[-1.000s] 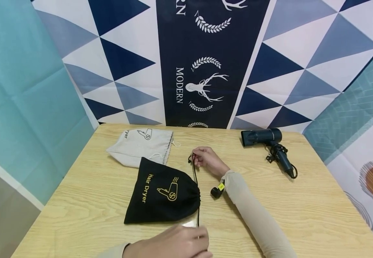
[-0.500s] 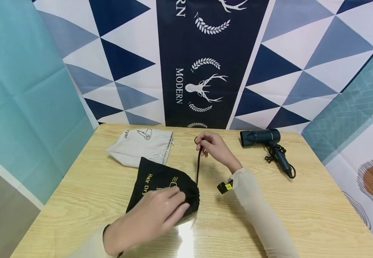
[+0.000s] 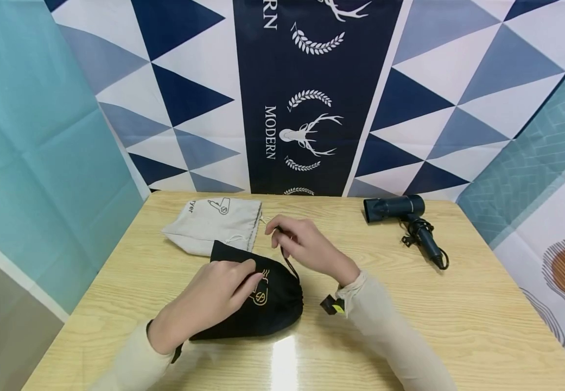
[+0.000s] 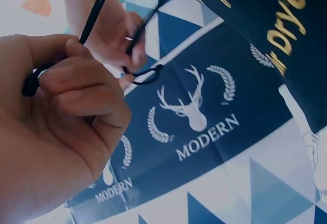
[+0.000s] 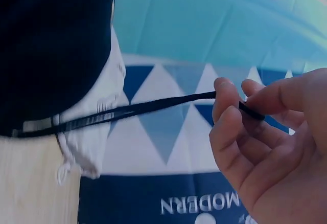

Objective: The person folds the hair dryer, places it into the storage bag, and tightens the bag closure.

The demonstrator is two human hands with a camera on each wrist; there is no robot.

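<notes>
A black drawstring bag (image 3: pixel 277 304) with gold hair-dryer print lies on the table, its gathered mouth facing right. My left hand (image 3: pixel 209 296) is above the bag's printed side, hiding part of the lettering. In the left wrist view its curled fingers grip a black drawstring (image 4: pixel 94 14), with a knotted end (image 4: pixel 31 83) showing beside them. Past the bag's far right corner, my right hand (image 3: pixel 306 247) pinches the other drawstring (image 3: pixel 289 264). In the right wrist view that cord (image 5: pixel 168 103) runs taut from the bag to the thumb and fingers of my right hand (image 5: pixel 271 132).
A light grey drawstring bag (image 3: pixel 214 222) lies flat behind the black one at the left. At the back right rests a dark hair dryer (image 3: pixel 399 209) with its cable wrapped round the handle. Patterned cloth hangs behind the wooden table (image 3: pixel 385 336).
My left hand has moved from the table's front edge up and left over the black bag. The right hand rose with its cord, then came left and down toward the bag.
</notes>
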